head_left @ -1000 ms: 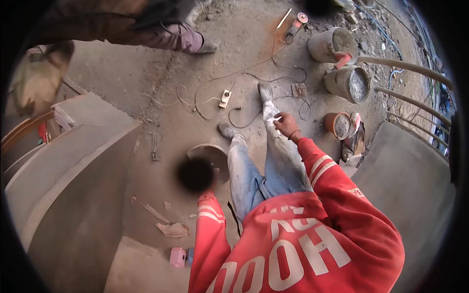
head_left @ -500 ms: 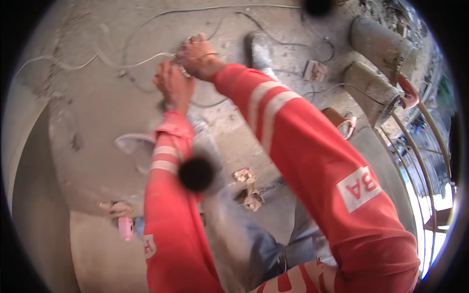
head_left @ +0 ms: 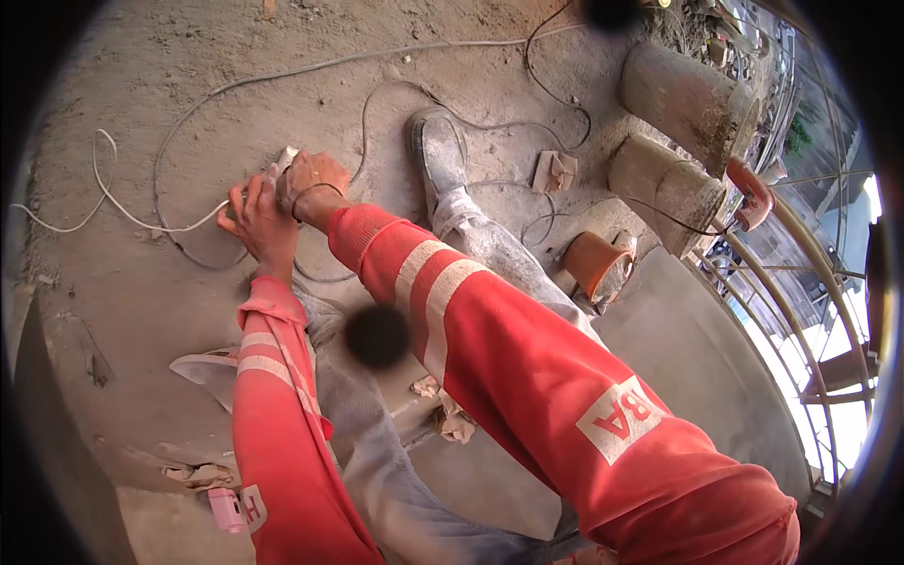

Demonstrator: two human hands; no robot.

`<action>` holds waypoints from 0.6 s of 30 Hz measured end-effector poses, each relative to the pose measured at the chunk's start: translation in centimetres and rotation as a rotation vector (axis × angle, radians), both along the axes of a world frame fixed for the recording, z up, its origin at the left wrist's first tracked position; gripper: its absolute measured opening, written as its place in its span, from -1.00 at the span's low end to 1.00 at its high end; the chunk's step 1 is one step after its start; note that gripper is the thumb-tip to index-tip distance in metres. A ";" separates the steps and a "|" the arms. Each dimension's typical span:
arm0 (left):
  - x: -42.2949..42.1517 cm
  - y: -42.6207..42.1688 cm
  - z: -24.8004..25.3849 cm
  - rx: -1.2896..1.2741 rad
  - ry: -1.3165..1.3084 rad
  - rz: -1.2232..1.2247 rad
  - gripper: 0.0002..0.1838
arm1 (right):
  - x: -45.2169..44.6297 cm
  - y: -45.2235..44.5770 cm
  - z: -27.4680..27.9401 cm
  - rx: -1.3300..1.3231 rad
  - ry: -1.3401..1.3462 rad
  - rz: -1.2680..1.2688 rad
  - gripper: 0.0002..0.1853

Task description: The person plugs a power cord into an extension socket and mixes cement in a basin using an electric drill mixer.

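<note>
both hands are together low in front of the person, bunched at a small white box over the dusty ground; only one end of the box pokes out, the rest is covered. right hand curls over its near side, fingertips tucked away, so can't tell what they close on. left hand sits right beside it, fingers bent and a bit spread, grip hidden too. can't tell if the box rests on the ground or is lifted. white cord comes in from the left and reaches the left hand's fingers, probably joined to the box, join not visible. grey cable loops around past the left hand; dark cord curves up and away beyond the right hand. progress, as judged: reaching the box is done, both hands are at work on it; looks mid-handling. whether anything is plugged in or fastened is blocked by the fingers; letting go is not yet done. a dusty shoe is near the right hand; two buckets and an orange pot are well apart to the right, not touched.
</note>
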State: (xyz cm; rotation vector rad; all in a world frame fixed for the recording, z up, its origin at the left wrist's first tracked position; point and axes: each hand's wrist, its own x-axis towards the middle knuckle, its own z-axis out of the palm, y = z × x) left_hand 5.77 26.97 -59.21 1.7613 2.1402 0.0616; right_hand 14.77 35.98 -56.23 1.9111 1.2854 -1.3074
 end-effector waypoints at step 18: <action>-1.9 -0.2 0.6 -0.037 0.003 -0.043 -0.54 | -2.2 -4.0 -1.6 0.100 -0.011 -0.490 -0.45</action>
